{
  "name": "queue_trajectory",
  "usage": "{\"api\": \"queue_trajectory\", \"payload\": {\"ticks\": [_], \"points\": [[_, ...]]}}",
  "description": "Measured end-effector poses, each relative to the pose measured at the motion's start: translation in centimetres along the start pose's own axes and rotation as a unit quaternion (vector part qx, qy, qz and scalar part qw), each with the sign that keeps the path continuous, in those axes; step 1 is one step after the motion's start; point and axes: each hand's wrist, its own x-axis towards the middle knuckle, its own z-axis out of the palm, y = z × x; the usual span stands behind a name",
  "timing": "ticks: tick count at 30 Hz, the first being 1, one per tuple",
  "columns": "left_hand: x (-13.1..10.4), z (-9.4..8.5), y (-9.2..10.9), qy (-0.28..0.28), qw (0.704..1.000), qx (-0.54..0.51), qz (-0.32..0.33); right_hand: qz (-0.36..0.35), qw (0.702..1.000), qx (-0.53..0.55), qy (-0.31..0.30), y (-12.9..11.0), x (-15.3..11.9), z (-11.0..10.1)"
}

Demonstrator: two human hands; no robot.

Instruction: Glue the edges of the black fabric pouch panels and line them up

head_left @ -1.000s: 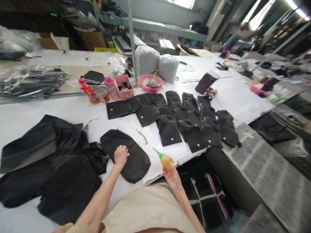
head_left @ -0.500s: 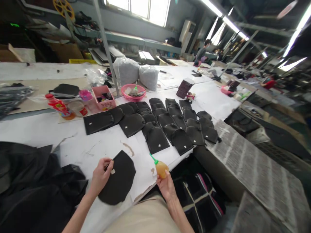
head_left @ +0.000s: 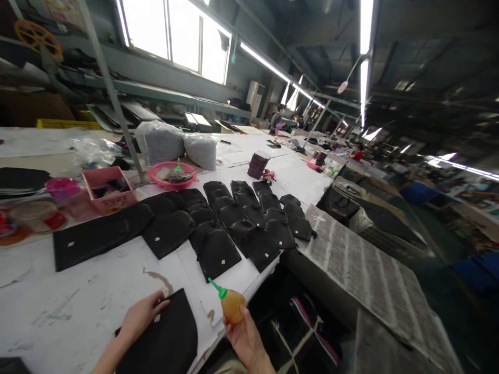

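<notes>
— So where is the black piece (head_left: pixel 163 337)?
— Bottom middle, flat on the white table (head_left: pixel 78 296). Left hand (head_left: pixel 142 317) presses it, fingers spread.
— And the glue bottle (head_left: pixel 232 304)?
— Right hand (head_left: pixel 245 340) is wrapped round it. Best hold the piece flat, squeeze gently.

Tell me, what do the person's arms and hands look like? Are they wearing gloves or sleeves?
No gloves and no sleeves show. The left hand and right hand are both bare, with bare forearms reaching in from the bottom edge. No rings, watch or bracelet can be seen on them. The fingers are slim.
</notes>
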Motion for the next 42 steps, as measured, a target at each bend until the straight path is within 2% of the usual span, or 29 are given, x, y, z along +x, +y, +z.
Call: {"api": "queue_trajectory", "payload": {"ticks": [5, 7, 10, 13, 16, 21, 25, 30, 33, 37, 42], "points": [[-2.0, -0.6, 4.3, 0.119, 0.984, 0.132, -0.002, 0.018, 0.999, 0.031, 0.017, -0.7, -0.6, 0.7], [-2.8, -0.4, 5.7, 0.136, 0.98, 0.142, 0.006, 0.045, 0.998, 0.035, 0.017, -0.8, -0.1, 1.0], [-4.6, 0.8, 6.4, 0.138, 0.981, 0.136, -0.008, 0.054, 0.998, 0.026, 0.006, -0.8, 1.0, 1.3], [-6.8, 2.3, 6.6, 0.11, 0.987, 0.118, 0.011, 0.073, 0.997, 0.012, 0.0, -0.8, 2.1, 1.3], [-8.1, 3.5, 6.8, 0.076, 0.988, 0.133, 0.001, 0.102, 0.995, 0.0, 0.001, -1.0, 3.1, 1.3], [-8.3, 4.4, 7.1, 0.028, 0.985, 0.169, -0.007, 0.123, 0.992, -0.035, -0.015, -1.0, 4.3, 1.6], [-8.2, 4.4, 7.4, 0.023, 0.983, 0.184, -0.007, 0.123, 0.989, -0.076, -0.037, -0.8, 4.7, 2.2], [-8.1, 4.2, 7.8, 0.028, 0.981, 0.191, -0.015, 0.102, 0.987, -0.116, -0.045, -1.1, 5.4, 2.8], [-7.9, 4.2, 7.9, 0.031, 0.98, 0.193, -0.02, 0.06, 0.981, -0.186, -0.019, -1.4, 6.4, 3.0], [-7.8, 4.2, 8.1, 0.022, 0.979, 0.202, -0.02, -0.033, 0.953, -0.301, 0.027, -1.4, 7.4, 3.5], [-7.8, 4.1, 8.3, 0.011, 0.978, 0.205, -0.021, -0.102, 0.916, -0.389, 0.011, -0.8, 8.3, 4.2]]}}
